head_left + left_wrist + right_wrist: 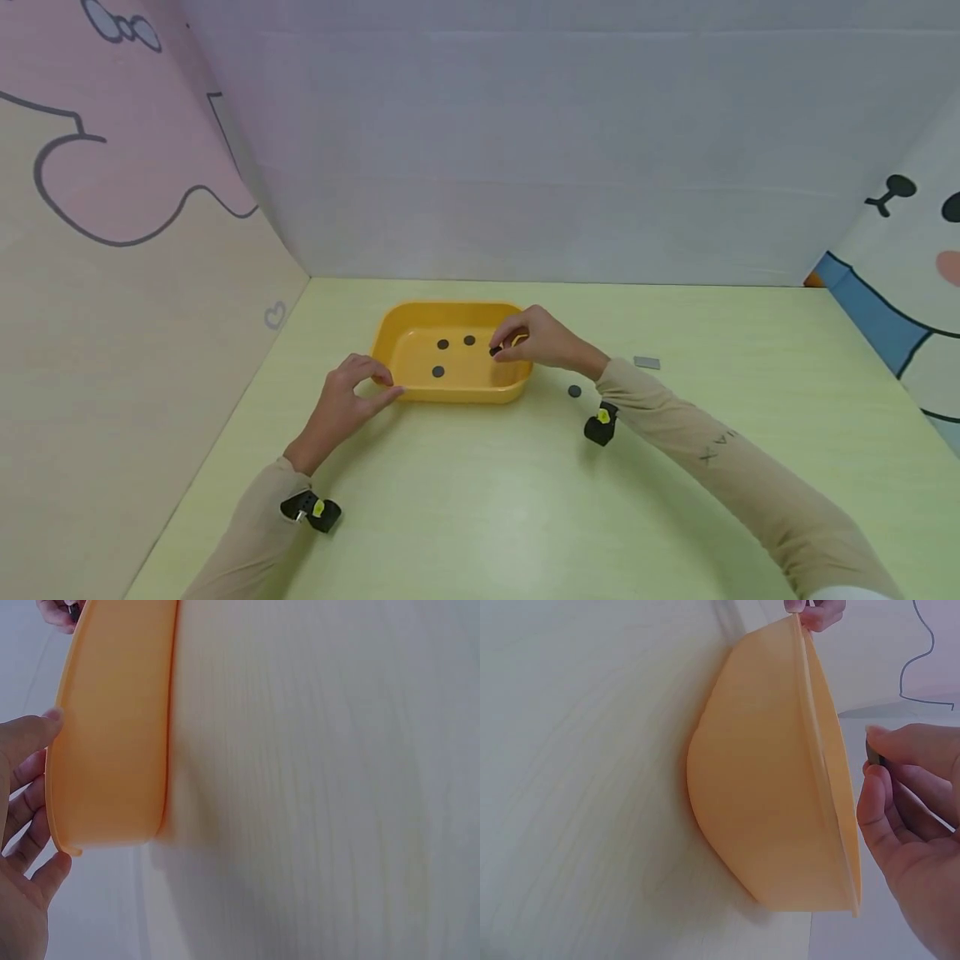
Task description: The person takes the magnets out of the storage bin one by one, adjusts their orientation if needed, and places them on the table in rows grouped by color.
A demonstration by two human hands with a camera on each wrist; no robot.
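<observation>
A yellow-orange tray (397,329) sits on the pale green table, with three dark round discs (442,343) lying inside it. My left hand (352,398) grips the tray's near left corner, thumb and fingers on the rim (56,787). My right hand (536,337) hovers over the tray's right side and pinches another dark disc (496,351) between thumb and fingertips; that disc (874,754) shows just past the tray's rim (832,787) in the right wrist view. One more dark disc (574,391) lies on the table right of the tray, under my right wrist.
A small grey rectangular piece (647,362) lies on the table (487,500) to the right. Cartoon-printed panels (112,292) wall the table at left, back and right. Black wrist-worn cameras (602,423) hang under both sleeves.
</observation>
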